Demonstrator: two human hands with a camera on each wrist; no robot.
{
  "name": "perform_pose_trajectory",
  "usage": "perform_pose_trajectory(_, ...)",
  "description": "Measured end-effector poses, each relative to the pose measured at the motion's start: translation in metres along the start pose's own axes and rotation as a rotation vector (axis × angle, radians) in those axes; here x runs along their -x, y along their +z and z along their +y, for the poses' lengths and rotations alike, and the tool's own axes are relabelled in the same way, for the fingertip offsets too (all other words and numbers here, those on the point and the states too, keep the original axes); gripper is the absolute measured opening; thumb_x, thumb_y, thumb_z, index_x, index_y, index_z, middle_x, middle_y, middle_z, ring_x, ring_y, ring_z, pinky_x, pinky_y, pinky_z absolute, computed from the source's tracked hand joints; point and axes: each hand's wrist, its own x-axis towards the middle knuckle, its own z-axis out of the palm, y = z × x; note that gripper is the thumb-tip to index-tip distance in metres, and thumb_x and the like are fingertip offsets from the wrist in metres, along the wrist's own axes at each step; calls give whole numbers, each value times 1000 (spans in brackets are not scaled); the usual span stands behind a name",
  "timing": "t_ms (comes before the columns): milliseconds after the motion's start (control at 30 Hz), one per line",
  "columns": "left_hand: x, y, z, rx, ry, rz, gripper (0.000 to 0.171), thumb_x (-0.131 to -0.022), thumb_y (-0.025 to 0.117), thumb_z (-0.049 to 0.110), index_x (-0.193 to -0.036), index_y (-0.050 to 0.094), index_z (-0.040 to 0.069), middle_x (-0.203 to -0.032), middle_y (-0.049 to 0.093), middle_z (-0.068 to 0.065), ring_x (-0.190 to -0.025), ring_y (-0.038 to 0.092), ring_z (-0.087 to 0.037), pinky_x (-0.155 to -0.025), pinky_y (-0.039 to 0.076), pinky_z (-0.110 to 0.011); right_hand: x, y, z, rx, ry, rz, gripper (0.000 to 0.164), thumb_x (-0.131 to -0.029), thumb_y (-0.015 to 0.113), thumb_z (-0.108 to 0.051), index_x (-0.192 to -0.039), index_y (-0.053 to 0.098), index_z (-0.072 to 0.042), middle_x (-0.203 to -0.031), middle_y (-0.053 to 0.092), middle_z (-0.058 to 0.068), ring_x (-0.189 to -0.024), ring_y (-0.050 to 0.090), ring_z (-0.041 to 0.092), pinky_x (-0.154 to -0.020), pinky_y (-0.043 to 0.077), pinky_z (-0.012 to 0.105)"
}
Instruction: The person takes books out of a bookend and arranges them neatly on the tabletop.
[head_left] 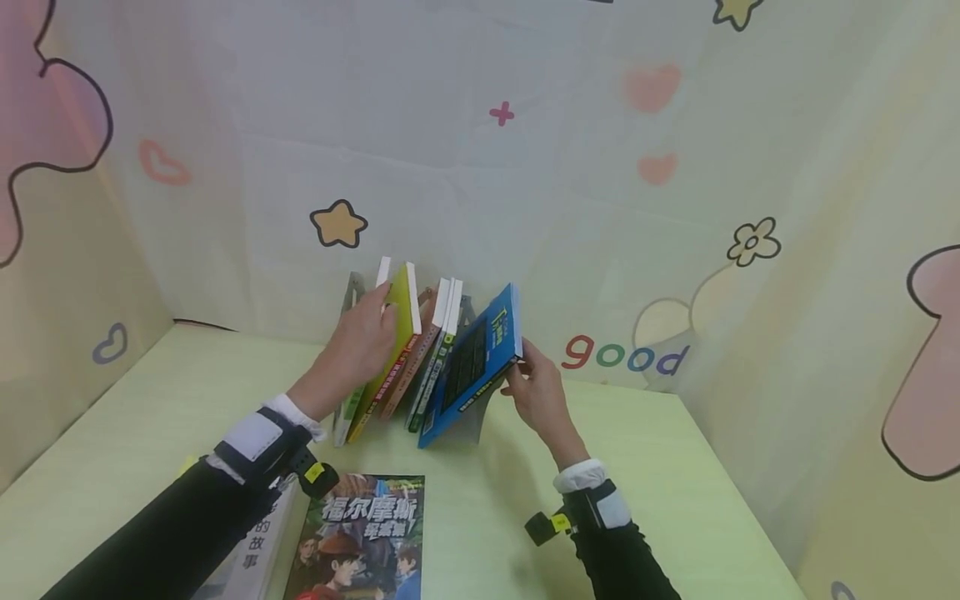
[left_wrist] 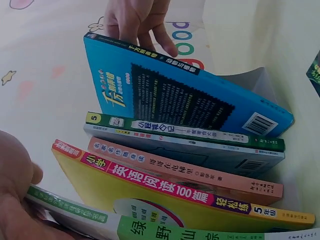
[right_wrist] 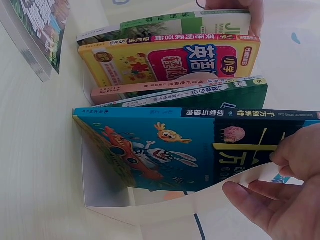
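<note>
Several books stand between grey bookends. My left hand holds the upper end of the green-and-white book at the row's left. Beside it stands the yellow book, its pink spine showing. The blue book leans to the right at the other end. My right hand holds its upper right corner; in the right wrist view the thumb lies against its cover. Between them are a pinkish book and thin green-spined ones. The fingertips' contact is partly hidden.
In front lie a comic-style book and a thick white book, partly behind my left sleeve. A patterned curtain hangs behind the pale table.
</note>
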Motion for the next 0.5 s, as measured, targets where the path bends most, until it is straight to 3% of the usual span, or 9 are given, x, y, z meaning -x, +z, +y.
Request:
perform_pose_trajectory(100,4,1,0,-1,4,7,63,-111,41,30,-163,19,1,-157,35,-25,-133,48,-42,-106,44,-64,0,0,1,-5,-4,1,44,-106,60,-11,-148,53,-3,-129,66,22,-102,69,36,-79,62,48)
perform_pose_trajectory(233,9,2,-1,-2,21,20,66,-107,50,20,-163,19,2,-161,31,-23,-139,45,-42,-105,43,-66,0,0,1,-10,-1,3,44,-106,60,-11,-148,53,-3,-129,66,22,-103,69,36,-80,62,51)
perform_pose_trajectory(500,23,3,-3,44,27,80,62,-104,42,-1,-163,23,4,-163,32,-20,-138,47,-41,-102,45,-64,1,0,1,-13,-11,2,44,-105,60,-10,-148,53,-2,-128,66,22,-103,69,37,-80,61,52)
